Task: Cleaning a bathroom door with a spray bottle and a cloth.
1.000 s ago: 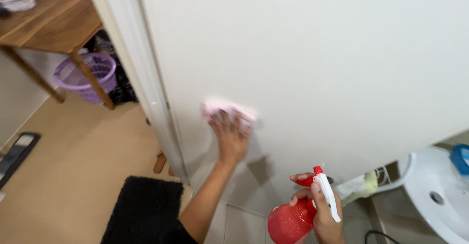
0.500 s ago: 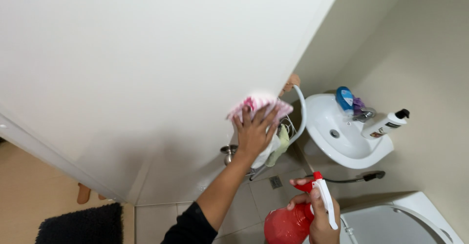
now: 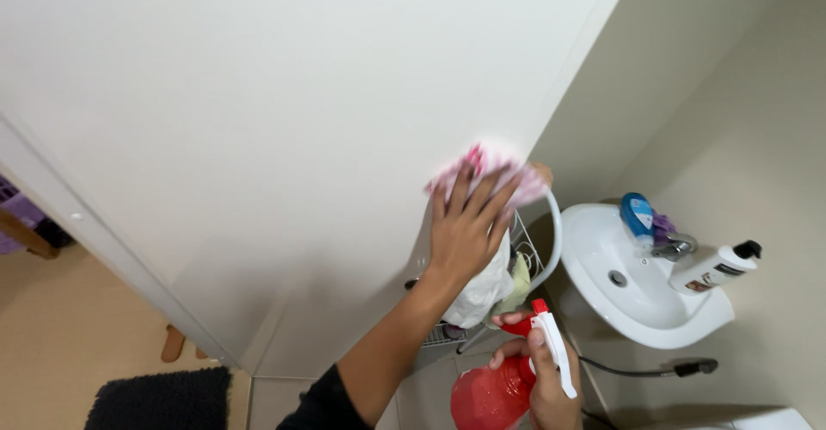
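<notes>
Pink cloth [image 3: 487, 174] lies pressed flat against the white door [image 3: 284, 137] under the open-fingered left hand [image 3: 465, 228]; below it, the right hand [image 3: 544, 387] grasps a red spray bottle [image 3: 489, 395].

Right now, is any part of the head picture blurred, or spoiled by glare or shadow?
Head view: the pink cloth under the left hand is smeared by motion blur; the red spray bottle in the right hand and the white sink look sharp; the white door is evenly lit with only soft shading, no glare.
</notes>
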